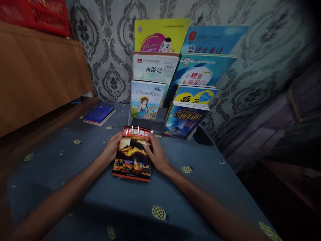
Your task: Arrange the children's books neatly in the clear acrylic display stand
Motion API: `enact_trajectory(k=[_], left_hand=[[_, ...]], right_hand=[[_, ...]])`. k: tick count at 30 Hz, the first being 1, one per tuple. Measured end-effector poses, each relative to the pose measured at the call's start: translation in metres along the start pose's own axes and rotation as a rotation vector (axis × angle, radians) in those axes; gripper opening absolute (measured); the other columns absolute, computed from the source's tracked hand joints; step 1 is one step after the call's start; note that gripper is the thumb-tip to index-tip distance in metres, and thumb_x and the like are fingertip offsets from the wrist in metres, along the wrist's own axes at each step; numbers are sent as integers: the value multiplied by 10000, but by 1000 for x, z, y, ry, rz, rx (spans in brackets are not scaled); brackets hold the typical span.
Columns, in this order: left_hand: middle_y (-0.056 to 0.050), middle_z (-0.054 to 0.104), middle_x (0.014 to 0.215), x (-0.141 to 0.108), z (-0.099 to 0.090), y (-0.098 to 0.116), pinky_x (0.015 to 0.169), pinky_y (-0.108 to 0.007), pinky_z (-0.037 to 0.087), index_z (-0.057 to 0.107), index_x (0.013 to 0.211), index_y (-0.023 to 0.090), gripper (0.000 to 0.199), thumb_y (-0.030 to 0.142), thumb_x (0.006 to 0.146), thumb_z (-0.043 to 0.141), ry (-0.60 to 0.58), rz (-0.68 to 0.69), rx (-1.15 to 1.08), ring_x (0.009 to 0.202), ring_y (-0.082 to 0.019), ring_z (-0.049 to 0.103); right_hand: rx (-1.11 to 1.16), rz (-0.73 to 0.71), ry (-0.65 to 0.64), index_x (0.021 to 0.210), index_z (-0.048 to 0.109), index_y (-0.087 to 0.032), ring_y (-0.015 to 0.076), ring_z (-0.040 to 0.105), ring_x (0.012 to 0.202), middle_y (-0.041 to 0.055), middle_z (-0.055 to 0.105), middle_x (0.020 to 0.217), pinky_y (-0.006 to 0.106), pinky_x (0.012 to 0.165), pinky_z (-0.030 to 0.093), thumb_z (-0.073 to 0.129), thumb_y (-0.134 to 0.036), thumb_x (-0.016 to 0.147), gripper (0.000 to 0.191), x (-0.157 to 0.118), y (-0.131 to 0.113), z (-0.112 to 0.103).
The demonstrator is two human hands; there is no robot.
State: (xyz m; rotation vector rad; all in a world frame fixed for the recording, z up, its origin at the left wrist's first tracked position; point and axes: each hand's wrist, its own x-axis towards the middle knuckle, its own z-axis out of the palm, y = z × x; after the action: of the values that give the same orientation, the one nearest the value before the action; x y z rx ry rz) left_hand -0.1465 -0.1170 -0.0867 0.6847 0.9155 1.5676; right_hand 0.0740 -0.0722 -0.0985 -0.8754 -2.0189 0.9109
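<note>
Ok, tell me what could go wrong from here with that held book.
The left hand and right hand hold the glossy red-and-black paperback book by its sides; it might slip if either grip loosens. Pushed forward, it could knock the propped white-and-blue book just beyond. The right hand might brush the dark-blue book with gold lettering if it swings outward.
</note>
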Motion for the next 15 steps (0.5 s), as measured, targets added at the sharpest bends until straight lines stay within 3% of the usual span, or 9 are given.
enact_trajectory(k=[5,8,15], left_hand=[[-42,799,980,-3,2,2,887,-355,606,707,1048,180,271,296,812,770,53,25,-4,891,-217,761],[-31,797,969,-4,4,0,894,-356,607,700,1031,175,217,280,844,733,84,47,21,881,-207,758],[-51,779,1051,-4,2,-11,929,-391,592,666,1115,187,283,391,919,658,80,14,67,973,-228,742]], right_hand=[[605,169,-62,1604,234,-311,285,667,1191,97,641,1397,521,1053,519,565,-563,939,784,-4,-8,11],[854,271,-44,1581,254,-377,268,698,1121,51,662,1368,507,977,572,581,-481,941,726,-7,-15,19],[965,455,63,1541,328,-376,248,707,1119,16,669,1372,502,974,583,507,-302,936,635,-6,-18,34]])
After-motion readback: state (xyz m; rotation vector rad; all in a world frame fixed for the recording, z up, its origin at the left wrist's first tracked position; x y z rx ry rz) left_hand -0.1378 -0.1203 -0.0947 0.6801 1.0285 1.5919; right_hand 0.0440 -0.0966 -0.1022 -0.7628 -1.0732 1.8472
